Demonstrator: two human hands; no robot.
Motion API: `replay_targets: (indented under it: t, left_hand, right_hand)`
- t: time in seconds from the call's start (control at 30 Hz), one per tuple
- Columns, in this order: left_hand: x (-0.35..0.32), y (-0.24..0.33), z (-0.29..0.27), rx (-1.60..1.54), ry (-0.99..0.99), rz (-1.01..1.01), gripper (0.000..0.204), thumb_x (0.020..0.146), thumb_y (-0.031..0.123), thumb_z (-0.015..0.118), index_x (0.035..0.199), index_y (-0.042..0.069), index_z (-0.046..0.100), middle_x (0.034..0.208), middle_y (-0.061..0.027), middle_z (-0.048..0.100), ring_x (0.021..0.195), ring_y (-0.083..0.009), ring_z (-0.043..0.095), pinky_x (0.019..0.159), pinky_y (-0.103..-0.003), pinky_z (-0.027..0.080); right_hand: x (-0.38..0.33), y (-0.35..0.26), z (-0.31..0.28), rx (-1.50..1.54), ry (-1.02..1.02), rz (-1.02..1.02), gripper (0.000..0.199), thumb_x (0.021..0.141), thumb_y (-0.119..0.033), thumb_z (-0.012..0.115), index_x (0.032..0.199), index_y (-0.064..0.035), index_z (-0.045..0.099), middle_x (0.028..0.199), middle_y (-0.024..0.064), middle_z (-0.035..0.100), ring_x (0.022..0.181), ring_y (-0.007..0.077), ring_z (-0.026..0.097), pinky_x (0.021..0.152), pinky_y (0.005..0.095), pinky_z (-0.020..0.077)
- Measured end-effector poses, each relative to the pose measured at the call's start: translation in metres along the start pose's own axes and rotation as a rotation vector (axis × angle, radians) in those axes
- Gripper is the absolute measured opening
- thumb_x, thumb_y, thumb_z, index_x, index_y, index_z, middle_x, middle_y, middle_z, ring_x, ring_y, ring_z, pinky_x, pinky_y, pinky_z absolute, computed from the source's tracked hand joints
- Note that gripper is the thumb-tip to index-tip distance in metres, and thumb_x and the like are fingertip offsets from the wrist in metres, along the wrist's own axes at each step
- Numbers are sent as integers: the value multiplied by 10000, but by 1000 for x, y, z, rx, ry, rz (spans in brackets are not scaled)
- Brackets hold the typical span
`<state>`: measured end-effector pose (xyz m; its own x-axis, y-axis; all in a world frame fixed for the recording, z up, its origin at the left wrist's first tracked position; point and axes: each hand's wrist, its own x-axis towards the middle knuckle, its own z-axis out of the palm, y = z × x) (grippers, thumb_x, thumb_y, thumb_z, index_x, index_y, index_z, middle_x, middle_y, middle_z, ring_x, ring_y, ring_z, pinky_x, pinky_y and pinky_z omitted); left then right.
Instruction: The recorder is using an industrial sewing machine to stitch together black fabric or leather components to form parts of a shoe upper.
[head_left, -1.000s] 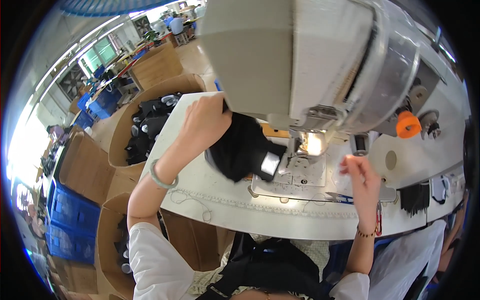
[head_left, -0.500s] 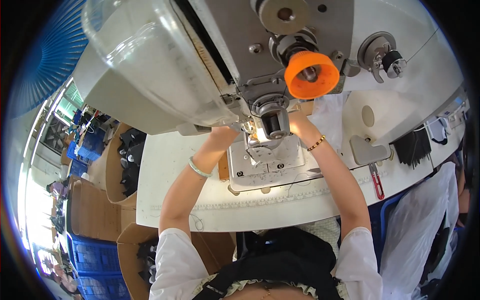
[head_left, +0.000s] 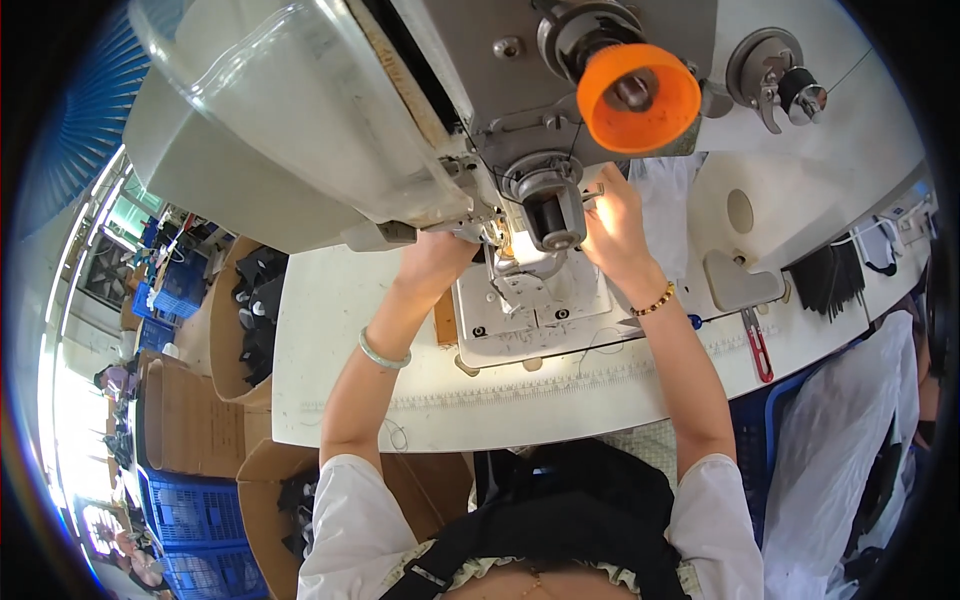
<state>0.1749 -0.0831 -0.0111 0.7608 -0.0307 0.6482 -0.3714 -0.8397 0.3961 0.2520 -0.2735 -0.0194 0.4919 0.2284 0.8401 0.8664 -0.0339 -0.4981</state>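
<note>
Sewing machine point(head_left: 490, 90) points toward person, right hand point(head_left: 614, 225) alongside.

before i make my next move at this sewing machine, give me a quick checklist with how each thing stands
1. Left hand placement: cannot tell, the sewing machine hides its fingertips.
2. Lighting: ok, the right hand is brightly lit.
3. Red-handled tool apart from both hands: ok.
4. Table free of loose thread: not ok, a strand lies near the front edge.
</note>
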Motion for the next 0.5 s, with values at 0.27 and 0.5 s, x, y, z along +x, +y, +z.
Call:
replay_targets:
  t: [0.27, 0.5]
  left_hand:
    - [-7, -5, 0, 300, 57, 252, 34, 629, -30, 506, 641, 1, 510, 521, -150, 520, 478, -361, 527, 438, -382, 428]
    - [-8, 0, 0, 217, 158, 259, 48, 625, -35, 528, 631, 4, 501, 513, -141, 510, 460, -352, 507, 451, -391, 425]
  right_hand:
    - [-7, -10, -2, -88, 12, -150, 166, 715, 68, 561, 867, 11, 598, 943, 101, 534, 805, 250, 578, 690, 313, 481]
    - [-4, -22, -7, -159, -139, -158, 285, 626, 86, 555, 881, -31, 608, 962, 85, 496, 885, 236, 553, 724, 321, 485]
